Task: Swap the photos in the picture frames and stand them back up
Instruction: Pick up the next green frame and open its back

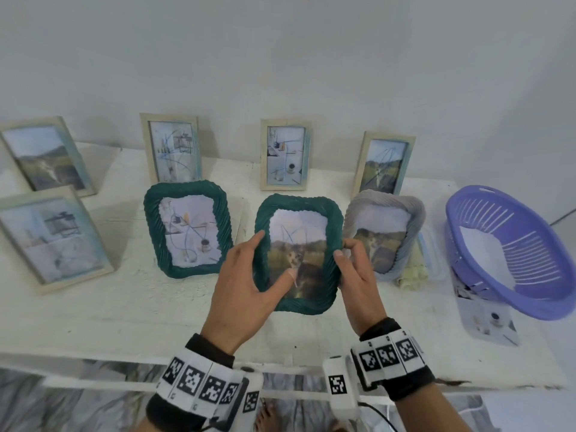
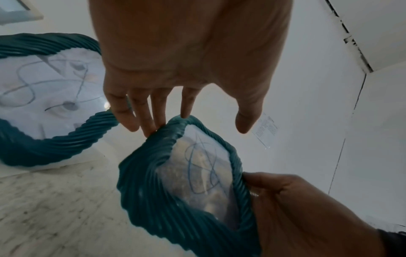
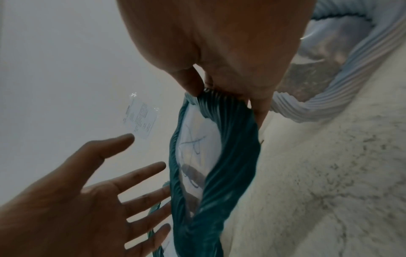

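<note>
A dark green ribbed picture frame [image 1: 311, 202] with a landscape photo [image 1: 299, 244] scribbled in blue is at the table's middle. My right hand [image 1: 343, 251] pinches its right rim between thumb and fingers, as the right wrist view shows [image 3: 219, 93]. My left hand [image 1: 276, 257] is open: the thumb lies on the glass and straight fingers [image 2: 149, 125] touch the left rim. A second green frame [image 1: 187, 229] with a pale still-life photo stands to the left. A grey ribbed frame [image 1: 386, 232] with another landscape stands to the right.
Several wooden frames stand along the wall and at the far left [image 1: 53, 238]. A purple slotted basket [image 1: 511, 254] sits tilted at the right, over a loose photo [image 1: 489, 319]. The white table [image 1: 124, 322] ends just before my wrists.
</note>
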`<state>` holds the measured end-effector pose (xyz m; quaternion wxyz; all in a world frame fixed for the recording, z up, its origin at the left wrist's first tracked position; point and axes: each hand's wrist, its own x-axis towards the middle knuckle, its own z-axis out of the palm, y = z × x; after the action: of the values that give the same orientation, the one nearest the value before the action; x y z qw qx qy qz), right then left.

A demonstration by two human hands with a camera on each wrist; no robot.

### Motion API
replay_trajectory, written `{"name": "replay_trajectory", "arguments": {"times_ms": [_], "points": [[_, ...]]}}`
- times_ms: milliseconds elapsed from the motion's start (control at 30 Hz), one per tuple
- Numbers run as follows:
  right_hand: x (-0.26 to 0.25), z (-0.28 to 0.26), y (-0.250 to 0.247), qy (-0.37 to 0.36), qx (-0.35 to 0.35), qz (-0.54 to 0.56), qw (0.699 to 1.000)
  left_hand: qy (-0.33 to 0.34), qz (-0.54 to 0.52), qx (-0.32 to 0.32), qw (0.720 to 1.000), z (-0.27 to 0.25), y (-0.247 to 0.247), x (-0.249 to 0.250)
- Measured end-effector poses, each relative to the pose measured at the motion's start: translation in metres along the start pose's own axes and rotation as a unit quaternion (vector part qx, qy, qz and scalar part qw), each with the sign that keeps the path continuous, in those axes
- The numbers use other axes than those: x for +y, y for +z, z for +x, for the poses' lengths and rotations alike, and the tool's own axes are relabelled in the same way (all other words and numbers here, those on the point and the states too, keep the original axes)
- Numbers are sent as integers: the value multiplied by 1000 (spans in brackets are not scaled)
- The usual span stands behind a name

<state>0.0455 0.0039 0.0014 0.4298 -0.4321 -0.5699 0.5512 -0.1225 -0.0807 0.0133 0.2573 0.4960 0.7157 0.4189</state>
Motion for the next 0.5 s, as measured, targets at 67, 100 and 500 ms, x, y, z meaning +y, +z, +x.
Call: {"name": "replay_trajectory", "arguments": {"times_ms": [67, 100, 500], "points": [[3, -6, -1, 10, 8, 34, 999, -14, -14, -14, 1000, -2, 3, 1], [3, -9, -2, 15, 8, 56, 998, -22, -21, -22, 999, -3, 5, 1], [-13, -41, -8, 54, -63, 158, 984, -132, -266, -131, 946, -15, 28, 25]]}}
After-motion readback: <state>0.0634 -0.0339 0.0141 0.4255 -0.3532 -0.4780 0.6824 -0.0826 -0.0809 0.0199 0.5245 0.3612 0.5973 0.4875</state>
